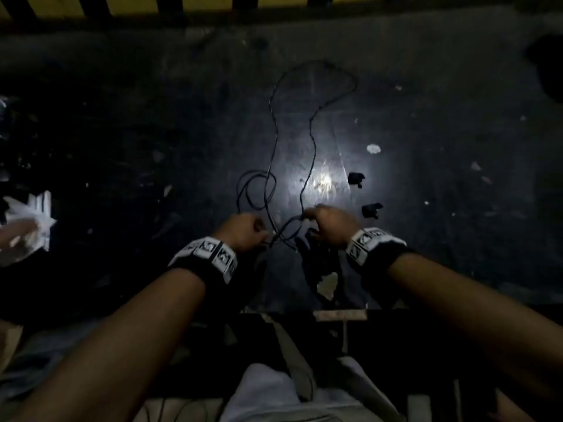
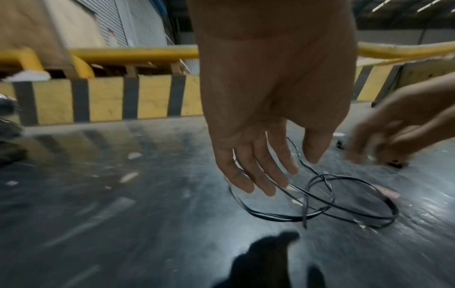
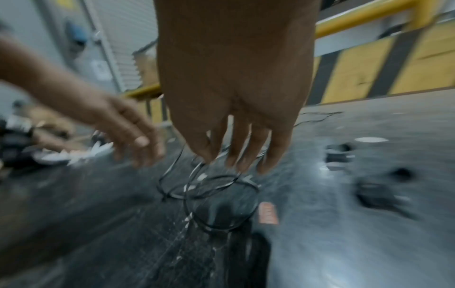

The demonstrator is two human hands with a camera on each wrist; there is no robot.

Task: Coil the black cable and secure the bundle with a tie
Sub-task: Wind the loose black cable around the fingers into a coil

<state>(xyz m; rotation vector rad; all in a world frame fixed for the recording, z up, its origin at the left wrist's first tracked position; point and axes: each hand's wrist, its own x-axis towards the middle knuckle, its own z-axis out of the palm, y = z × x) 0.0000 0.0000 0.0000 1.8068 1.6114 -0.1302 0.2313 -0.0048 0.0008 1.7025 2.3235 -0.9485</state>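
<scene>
A thin black cable [image 1: 276, 132] lies on a dark, scuffed surface, one long loop running away from me and small loops close in. My left hand [image 1: 243, 231] hovers over the small loops [image 2: 290, 219] with fingers hanging relaxed and apart [image 2: 270, 165]; a strand rises between thumb and forefinger. My right hand [image 1: 329, 223] is just to the right. Its thumb and fingertips [image 3: 229, 155] come together on cable strands [image 3: 216, 228], though this view is blurred. Two small black pieces [image 1: 356, 179] [image 1: 371, 210] lie right of my hands.
A yellow-and-black striped barrier [image 1: 213, 4] [image 2: 105, 97] borders the far edge. White crumpled material [image 1: 27, 226] sits at the left. A dark heap [image 1: 320, 263] lies under my right wrist. Pale scraps dot the surface.
</scene>
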